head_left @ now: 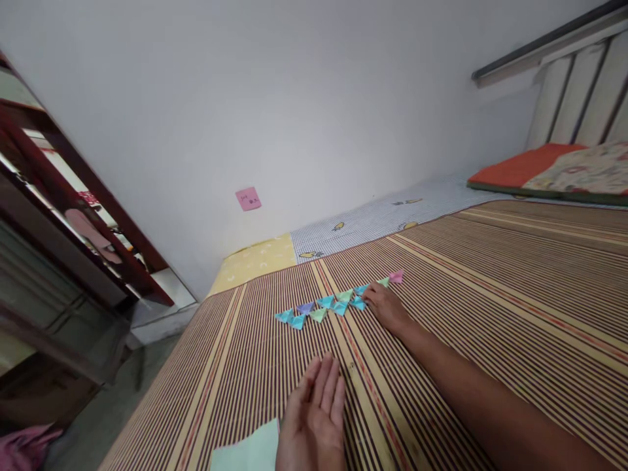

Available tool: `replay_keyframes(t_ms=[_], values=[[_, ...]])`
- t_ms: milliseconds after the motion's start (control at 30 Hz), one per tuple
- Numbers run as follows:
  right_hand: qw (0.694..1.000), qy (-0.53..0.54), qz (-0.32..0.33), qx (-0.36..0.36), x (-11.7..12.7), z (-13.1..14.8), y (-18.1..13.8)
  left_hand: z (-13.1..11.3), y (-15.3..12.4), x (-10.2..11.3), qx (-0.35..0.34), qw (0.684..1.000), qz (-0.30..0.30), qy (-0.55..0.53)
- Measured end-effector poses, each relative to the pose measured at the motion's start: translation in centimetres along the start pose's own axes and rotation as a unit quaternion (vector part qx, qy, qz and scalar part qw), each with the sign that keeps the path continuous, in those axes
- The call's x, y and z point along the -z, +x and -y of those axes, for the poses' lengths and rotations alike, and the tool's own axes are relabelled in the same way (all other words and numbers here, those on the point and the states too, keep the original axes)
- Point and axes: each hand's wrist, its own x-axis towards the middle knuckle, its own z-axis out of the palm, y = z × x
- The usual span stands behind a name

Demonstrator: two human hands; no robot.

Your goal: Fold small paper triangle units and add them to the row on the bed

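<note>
Small folded paper triangles (340,307) in blue, green, purple and pink lie in two slanting rows on the striped mat (294,366). My right hand (385,307) reaches in from the right to the right part of these rows. Its fingers are bent and drawn together beside a blue triangle (358,302); the hand hides what lies under or between the fingertips. My left hand (316,418) is palm up near the bottom edge, fingers stretched out, holding nothing. Beside it on the left lies a pale green sheet of paper (248,453), partly cut off by the frame.
The mat covers a bed beside a white wall (294,118) with a pink note (248,199) stuck on it. Patterned sheet (343,226) shows along the wall. An orange and floral folded cloth (534,167) lies far right. The bed's left side drops to the floor (112,412).
</note>
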Motion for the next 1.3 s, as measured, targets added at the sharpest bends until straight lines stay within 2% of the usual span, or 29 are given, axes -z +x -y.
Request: replay_keyframes(t_ms=[433, 600, 867, 1000, 1300], values=[[1.000, 0.001, 0.007, 0.003, 0.3, 0.3, -0.1, 0.0, -0.1, -0.3, 0.001, 1.000, 0.006, -0.010], [1.000, -0.006, 0.000, -0.017, 0.3, 0.7, 0.5, -0.1, -0.2, -0.3, 0.010, 1.000, 0.012, -0.009], [0.997, -0.035, 0.061, -0.034, 0.0, 1.7, 1.9, -0.1, -0.4, -0.7, 0.000, 1.000, 0.001, -0.008], [0.994, -0.056, 0.086, -0.043, 0.1, 2.0, 2.1, 0.0, -0.2, -0.3, -0.001, 1.000, 0.014, -0.007], [0.991, -0.071, 0.104, -0.054, 0.8, 2.5, 2.1, 0.0, 0.2, 0.0, 0.003, 1.000, 0.030, -0.003]])
